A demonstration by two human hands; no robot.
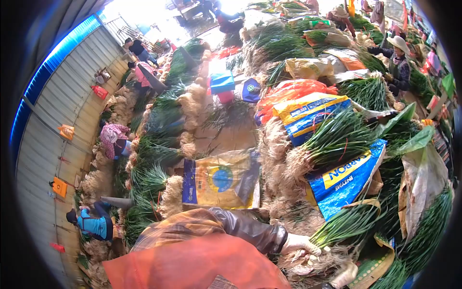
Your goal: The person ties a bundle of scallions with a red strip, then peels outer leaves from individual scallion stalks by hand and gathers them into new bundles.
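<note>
The left hand (301, 244) was curled tight around green onions (349, 224), on the near side of the blue bag (341, 185). The right hand (345, 275) was by stringy roots (329, 261); I couldn't tell how open. Far past the bag was a person in a hat (399, 65).

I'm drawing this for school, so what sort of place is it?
It looks like a big shed where people sort green onions, or something like them. Leafy bundles with pale roots lie in long rows, there's a ridged wall along one side, and people are among the rows, like the person in blue.
</note>
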